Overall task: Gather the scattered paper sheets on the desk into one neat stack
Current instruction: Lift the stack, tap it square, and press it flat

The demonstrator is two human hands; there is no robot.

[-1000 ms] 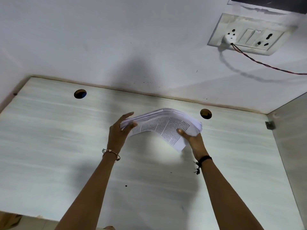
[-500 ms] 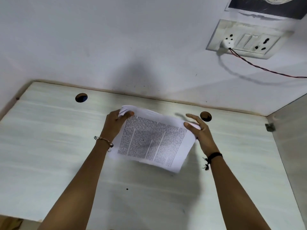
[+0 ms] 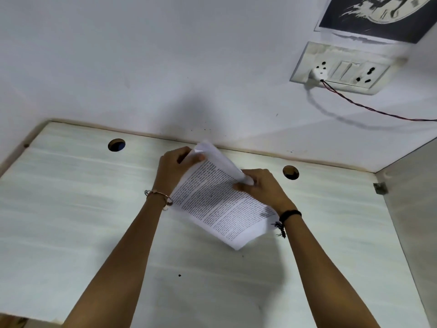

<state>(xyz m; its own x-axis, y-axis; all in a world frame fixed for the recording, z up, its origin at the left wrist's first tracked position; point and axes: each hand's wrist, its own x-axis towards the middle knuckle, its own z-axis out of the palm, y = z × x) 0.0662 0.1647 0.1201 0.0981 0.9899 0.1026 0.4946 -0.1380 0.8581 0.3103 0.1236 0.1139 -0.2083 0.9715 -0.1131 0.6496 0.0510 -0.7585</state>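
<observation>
One gathered paper stack point(image 3: 217, 207) hangs tilted over the middle of the desk point(image 3: 71, 221), printed face up. Its near corner is low over the desktop; whether it touches cannot be told. Farther in, the right hand point(image 3: 262, 188) pinches the stack's far right edge, and the left hand point(image 3: 173, 165) clamps the far left corner, where the sheets curl. To square it well, both grips should probably loosen a little, the stack stand on one edge, and light taps on the desk drop stray sheets level. Beyond lie the left cable hole point(image 3: 116, 145), the right cable hole point(image 3: 290, 172) and a wall socket point(image 3: 343, 69).
</observation>
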